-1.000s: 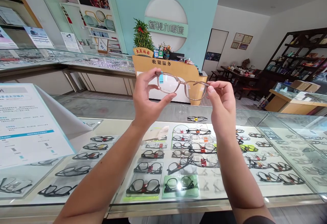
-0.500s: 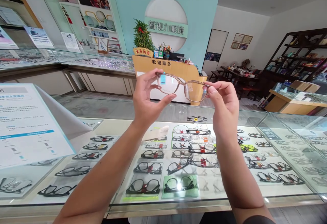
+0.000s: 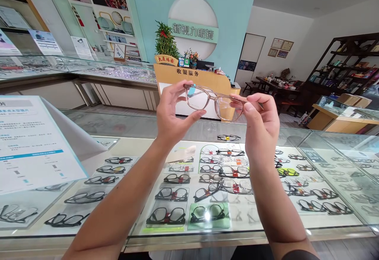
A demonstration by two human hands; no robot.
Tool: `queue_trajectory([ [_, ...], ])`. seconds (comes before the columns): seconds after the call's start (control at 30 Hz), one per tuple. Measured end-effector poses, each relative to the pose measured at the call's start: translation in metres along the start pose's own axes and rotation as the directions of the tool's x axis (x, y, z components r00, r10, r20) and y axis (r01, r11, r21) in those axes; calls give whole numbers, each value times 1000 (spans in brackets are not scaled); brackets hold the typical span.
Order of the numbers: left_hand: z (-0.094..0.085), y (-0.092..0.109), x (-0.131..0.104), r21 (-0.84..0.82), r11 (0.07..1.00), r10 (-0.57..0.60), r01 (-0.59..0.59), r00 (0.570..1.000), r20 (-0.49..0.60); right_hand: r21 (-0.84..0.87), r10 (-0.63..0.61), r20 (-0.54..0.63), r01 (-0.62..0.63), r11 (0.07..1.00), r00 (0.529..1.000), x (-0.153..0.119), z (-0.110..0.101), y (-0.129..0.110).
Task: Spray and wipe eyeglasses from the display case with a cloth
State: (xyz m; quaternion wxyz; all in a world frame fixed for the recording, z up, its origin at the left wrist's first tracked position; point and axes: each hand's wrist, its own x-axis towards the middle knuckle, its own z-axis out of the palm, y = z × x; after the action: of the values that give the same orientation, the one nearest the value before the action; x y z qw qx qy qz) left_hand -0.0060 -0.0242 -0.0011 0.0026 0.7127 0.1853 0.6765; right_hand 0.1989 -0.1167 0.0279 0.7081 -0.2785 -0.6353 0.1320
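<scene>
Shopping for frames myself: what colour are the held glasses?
Translucent brown glasses, best seen in the head view.

I had teal wall (image 3: 235, 15) and wood counter (image 3: 211, 78) at 12 o'clock, glass case (image 3: 118, 69) at 10, dark shelving (image 3: 340, 68) at 2.

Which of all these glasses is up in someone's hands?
The brown translucent pair, raised between the left hand and the right hand. That sets it apart: the other nearby pairs lie in or on the display case below.
</scene>
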Motion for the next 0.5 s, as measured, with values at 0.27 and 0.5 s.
queue_trajectory([
  [0.27,1,-2,-1,54,998,25,-27,999,28,94,115,-78,-108,990,990,3,-5,7],
  [0.5,-13,6,8,184,977,68,-104,979,192,-160,201,150,-177,971,968,18,-30,24],
])
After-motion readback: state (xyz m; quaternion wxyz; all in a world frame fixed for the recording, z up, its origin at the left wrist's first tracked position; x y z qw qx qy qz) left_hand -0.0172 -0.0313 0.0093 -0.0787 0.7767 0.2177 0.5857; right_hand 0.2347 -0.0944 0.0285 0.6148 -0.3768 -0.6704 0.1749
